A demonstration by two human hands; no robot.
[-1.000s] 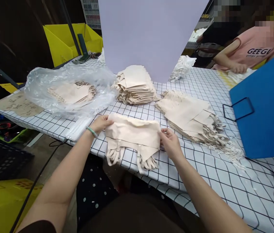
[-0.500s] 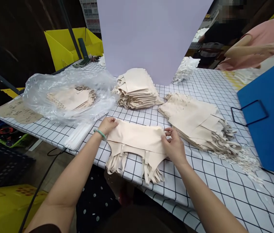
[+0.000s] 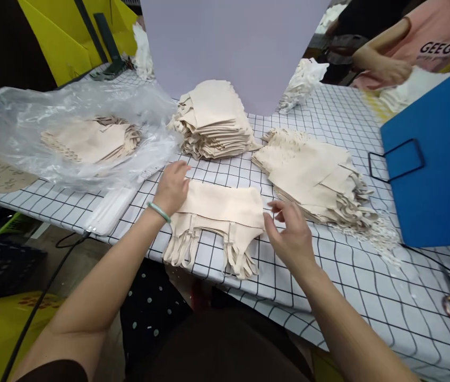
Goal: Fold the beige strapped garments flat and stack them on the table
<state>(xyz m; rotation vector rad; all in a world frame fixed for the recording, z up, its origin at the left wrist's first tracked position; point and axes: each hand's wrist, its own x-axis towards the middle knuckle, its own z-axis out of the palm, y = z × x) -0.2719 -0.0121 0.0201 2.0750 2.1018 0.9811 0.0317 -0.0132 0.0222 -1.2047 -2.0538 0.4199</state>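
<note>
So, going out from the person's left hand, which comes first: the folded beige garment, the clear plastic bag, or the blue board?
1. Folded beige garment: the left hand rests on its left end.
2. Clear plastic bag: just left of the hand, apart from it.
3. Blue board: far right edge of the table.

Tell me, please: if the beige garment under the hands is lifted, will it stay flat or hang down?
The beige garment would probably sag: it is thin cloth, and its straps already droop over the table edge. It looks light.
</note>
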